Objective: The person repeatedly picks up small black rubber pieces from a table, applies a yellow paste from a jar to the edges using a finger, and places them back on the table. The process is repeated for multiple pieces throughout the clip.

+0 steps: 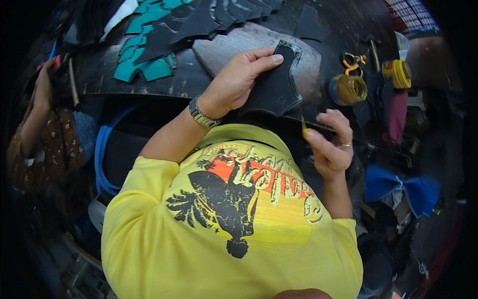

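My left hand (238,82) pinches a flat black cut piece (273,87), thumb on top, at the front of the dark worktable. The piece has a curved side, and a shiny, wet-looking band runs along its right edge. Just to the right, my right hand (332,149) grips a slim yellow-handled tool (307,133) between thumb and fingers. Its thin end reaches up to the piece's lower right corner; whether it touches is too small to tell. An open jar of amber-coloured glue (351,90) stands beyond my right hand.
Under the piece lies a grey stone slab (219,47). Teal cut pieces (154,70) and overlapping black pieces (196,22) spread to the left. A yellow tin (397,74), orange-handled pliers (352,66) and a hammer (374,50) sit at right. Another person's hand (44,82) shows far left.
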Demonstrator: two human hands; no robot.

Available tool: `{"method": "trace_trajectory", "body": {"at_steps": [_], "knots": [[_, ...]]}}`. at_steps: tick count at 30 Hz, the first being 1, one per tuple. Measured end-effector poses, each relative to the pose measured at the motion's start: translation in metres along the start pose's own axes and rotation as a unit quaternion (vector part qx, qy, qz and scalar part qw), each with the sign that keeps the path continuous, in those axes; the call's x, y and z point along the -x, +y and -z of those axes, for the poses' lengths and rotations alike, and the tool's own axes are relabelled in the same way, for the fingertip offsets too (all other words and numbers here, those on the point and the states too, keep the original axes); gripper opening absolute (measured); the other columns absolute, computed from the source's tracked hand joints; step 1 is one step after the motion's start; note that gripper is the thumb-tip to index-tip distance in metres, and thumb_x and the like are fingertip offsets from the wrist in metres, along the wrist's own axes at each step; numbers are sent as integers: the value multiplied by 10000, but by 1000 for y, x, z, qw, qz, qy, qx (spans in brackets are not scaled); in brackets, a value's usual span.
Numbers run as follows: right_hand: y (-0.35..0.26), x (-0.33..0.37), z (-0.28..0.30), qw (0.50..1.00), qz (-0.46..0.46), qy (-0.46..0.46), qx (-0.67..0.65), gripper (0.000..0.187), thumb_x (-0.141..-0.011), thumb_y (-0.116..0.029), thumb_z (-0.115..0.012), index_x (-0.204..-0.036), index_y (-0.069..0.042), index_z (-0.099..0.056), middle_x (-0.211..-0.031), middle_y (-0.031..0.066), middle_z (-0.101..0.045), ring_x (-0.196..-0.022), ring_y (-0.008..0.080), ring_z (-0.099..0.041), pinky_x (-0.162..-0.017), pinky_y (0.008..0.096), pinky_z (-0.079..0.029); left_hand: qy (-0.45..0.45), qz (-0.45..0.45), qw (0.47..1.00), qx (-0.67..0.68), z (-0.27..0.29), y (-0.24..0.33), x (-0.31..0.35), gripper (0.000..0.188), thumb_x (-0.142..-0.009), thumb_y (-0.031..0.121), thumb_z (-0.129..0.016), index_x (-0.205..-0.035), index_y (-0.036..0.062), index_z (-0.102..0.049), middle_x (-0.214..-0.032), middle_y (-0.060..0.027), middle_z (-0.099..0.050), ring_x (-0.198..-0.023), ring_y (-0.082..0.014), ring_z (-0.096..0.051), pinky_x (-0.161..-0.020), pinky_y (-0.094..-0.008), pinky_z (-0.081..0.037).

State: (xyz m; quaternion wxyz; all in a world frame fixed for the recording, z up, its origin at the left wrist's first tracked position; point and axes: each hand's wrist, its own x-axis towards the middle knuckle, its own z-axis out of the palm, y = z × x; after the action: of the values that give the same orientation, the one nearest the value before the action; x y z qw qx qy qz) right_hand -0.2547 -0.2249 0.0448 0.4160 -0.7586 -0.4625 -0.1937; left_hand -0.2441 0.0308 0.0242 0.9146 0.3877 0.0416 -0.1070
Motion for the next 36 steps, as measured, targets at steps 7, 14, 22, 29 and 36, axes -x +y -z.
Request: {"method": "trace_trajectory", "body": {"at_steps": [7, 14, 22, 29, 36], "knots": [[22, 0, -19, 993, -106, 29, -35, 388, -838, 142, -629, -1187, -27, -653, -1098, 169, -642, -962, 268, -653, -842, 317, -514, 196, -252, 895, -311, 49, 70, 27, 358, -918, 106, -714, -1244, -31, -654, -1075, -66, -704, -927, -83, -653, -818, -208, -538], [56, -8, -67, 958, -223, 29, -180, 540, -941, 88, -551, -1457, -39, -454, -1154, 67, -565, -921, 98, -577, -830, 245, -500, 231, -278, 829, -428, 111, 127, 16, 347, -931, 110, -684, -1247, -29, -646, -1021, -58, -704, -874, -76, -641, -756, -212, -533], [70, -6, -78, 951, -224, 86, -196, 549, -909, 117, -548, -1431, -41, -484, -1133, 79, -567, -826, 86, -571, -748, 235, -516, 294, -252, 614, -688, 131, 125, -23, 411, -891, 158, -718, -1290, 91, -646, -1093, -103, -706, -905, -204, -683, -800, -295, -536], [70, -5, -81, 950, -242, 93, -177, 576, -879, 94, -601, -1420, -83, -516, -1097, 40, -587, -807, 69, -546, -687, 194, -466, 209, -421, 565, -678, 71, 99, -37, 311, -865, 137, -727, -1173, 105, -704, -1148, -106, -663, -998, -236, -652, -844, -321, -519], [51, -10, -72, 927, -252, 107, -256, 480, -886, 17, -663, -1353, -48, -567, -1078, 58, -610, -846, 97, -565, -729, 212, -468, -6, -266, 633, -727, -4, 35, -117, 349, -888, 286, -708, -1134, 37, -714, -1105, -155, -685, -1002, -304, -676, -867, -382, -534]]}}
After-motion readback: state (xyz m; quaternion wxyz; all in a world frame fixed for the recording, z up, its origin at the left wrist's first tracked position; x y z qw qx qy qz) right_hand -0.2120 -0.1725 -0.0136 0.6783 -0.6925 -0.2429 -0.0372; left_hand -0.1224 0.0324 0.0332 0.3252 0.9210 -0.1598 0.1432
